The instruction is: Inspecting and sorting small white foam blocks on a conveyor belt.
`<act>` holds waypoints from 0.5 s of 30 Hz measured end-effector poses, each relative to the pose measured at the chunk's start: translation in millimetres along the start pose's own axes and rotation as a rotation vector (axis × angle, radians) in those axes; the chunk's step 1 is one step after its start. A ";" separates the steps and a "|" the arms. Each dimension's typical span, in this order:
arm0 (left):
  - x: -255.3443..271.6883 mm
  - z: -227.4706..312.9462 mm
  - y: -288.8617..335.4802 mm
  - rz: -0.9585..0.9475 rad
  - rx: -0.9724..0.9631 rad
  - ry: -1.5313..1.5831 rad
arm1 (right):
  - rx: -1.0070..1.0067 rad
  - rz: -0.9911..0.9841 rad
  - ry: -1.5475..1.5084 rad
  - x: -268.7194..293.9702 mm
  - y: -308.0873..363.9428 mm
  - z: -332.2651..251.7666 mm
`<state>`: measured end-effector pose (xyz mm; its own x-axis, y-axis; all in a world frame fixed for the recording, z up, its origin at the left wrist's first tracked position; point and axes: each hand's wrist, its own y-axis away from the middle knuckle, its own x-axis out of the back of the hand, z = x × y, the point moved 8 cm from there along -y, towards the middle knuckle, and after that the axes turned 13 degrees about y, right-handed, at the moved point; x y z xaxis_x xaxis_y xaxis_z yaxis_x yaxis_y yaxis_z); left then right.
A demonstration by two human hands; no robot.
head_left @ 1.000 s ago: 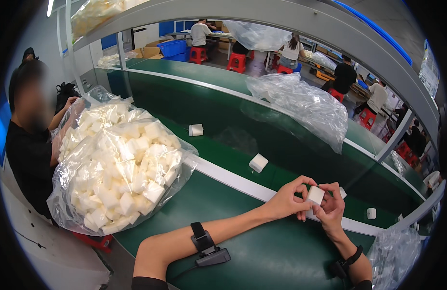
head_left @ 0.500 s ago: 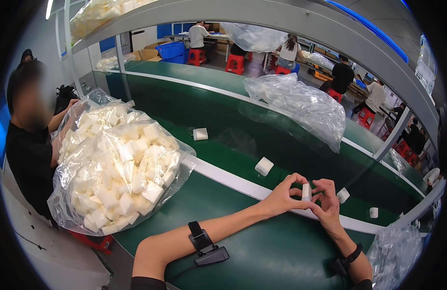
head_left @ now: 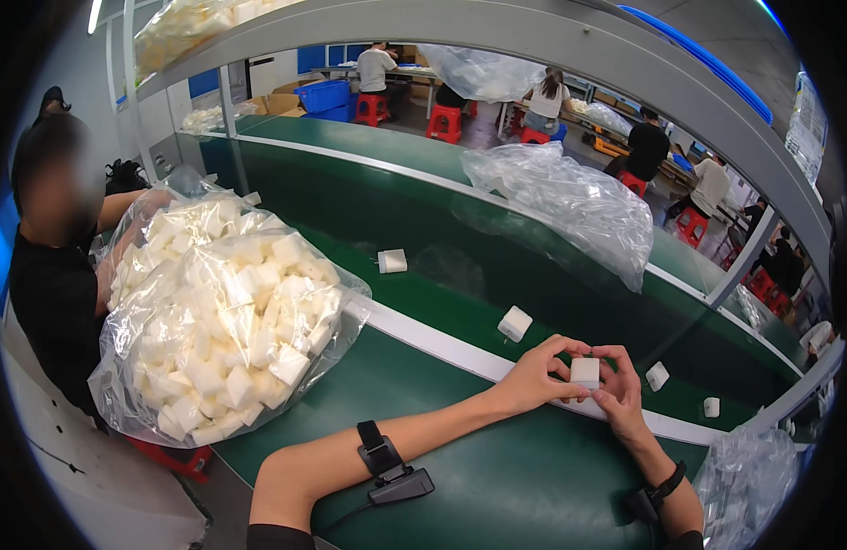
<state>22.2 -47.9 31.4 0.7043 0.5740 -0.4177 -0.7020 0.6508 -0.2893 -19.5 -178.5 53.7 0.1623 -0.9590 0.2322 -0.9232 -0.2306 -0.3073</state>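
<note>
A small white power adapter (head_left: 584,372) is held between my two hands over the pale edge of the green conveyor, one broad face showing. My left hand (head_left: 531,378) pinches it from the left, thumb below and fingers above. From the right, my right hand (head_left: 625,396) grips it with thumb and curled fingertips. Beyond my hands, on the belt (head_left: 451,316), lie more white adapters: one (head_left: 515,324) just up and left, one (head_left: 658,376) to the right, another (head_left: 712,407) farther right. A fourth piece (head_left: 392,261), with metal prongs showing, lies farther left.
At left, a big clear plastic bag (head_left: 121,403) full of white blocks rests on the green worktop (head_left: 423,467). A person (head_left: 52,293) sits beside it. Crumpled clear plastic (head_left: 570,202) lies across the belt; more plastic (head_left: 748,486) is at lower right. A grey beam (head_left: 497,35) crosses overhead.
The adapter in my hands has turned from its narrow side to a broad face. The loose adapters on the belt have shifted to the right.
</note>
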 end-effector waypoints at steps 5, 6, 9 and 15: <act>2.5 1.8 0.5 0.027 0.011 -0.039 | -0.048 -0.013 0.014 0.9 -0.6 2.0; 3.0 2.5 0.3 0.028 -0.001 -0.040 | -0.053 -0.010 0.014 1.9 -0.9 3.7; 2.5 3.5 0.1 0.031 -0.042 -0.184 | -0.072 -0.043 0.038 1.0 -1.2 9.9; -6.3 10.9 2.1 0.030 -0.224 -0.245 | -0.003 0.053 0.107 7.3 1.0 2.4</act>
<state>17.5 -44.8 42.8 0.6683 0.7116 -0.2168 -0.7094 0.5220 -0.4736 -18.4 -186.1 52.9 0.0749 -0.9467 0.3132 -0.9307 -0.1791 -0.3188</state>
